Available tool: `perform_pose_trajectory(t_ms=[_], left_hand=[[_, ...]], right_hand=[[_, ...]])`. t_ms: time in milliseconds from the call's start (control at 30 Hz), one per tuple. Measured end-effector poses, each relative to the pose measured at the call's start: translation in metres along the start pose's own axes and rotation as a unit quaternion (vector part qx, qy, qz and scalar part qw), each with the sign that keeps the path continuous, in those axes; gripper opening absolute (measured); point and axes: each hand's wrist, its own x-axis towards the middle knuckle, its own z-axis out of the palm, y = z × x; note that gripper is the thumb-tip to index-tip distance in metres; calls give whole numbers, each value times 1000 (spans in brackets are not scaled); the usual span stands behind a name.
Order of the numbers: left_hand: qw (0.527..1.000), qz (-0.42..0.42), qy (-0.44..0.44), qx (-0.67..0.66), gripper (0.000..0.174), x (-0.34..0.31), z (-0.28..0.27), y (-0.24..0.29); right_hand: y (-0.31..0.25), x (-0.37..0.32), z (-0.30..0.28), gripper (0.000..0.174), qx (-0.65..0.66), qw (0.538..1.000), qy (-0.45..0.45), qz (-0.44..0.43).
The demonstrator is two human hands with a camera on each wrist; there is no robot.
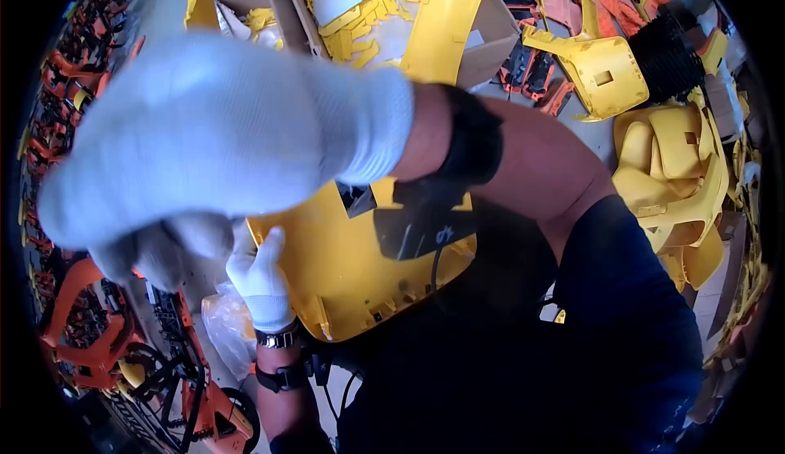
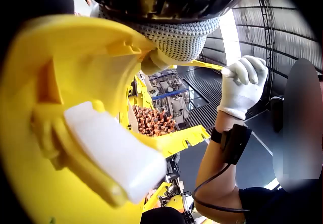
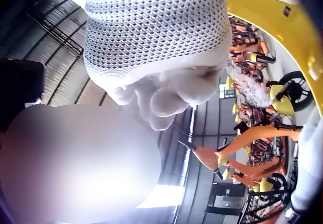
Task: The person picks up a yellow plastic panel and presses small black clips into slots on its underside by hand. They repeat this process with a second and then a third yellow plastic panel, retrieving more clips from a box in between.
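A large yellow plastic panel [image 1: 352, 266] with small clips along its lower edge is held in front of the body. My left hand [image 1: 260, 278], in a white knit glove, grips the panel's left edge, thumb on the inner face. The left wrist view shows a white block-shaped piece [image 2: 116, 151] against the panel's inside. My right hand [image 1: 213, 127], also gloved, is raised close to the head camera and covers part of the panel. Its fingers [image 3: 169, 103] are curled in, and nothing shows between them.
Cardboard boxes with yellow parts [image 1: 368, 20] stand ahead. Yellow shells [image 1: 670, 159] are piled at the right, near another yellow panel [image 1: 605, 74]. Orange bike frames [image 1: 90, 323] crowd the left side, and a clear plastic bag [image 1: 229, 327] lies by the left hand.
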Motion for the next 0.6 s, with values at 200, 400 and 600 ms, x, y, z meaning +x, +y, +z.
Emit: perform_pose_trajectory(t_ms=[200,400,600], left_hand=[[998,11,35,-45,25,0,-29,22],[980,15,192,-45,32,16,-56,2],[966,24,255,43,34,2,-56,-21]], right_hand=[[-60,-142,-154,38,-387,846,360,70],[119,-224,-213,23,-462,691,300,468],[362,-284,-122,27,-512,654,40,555]])
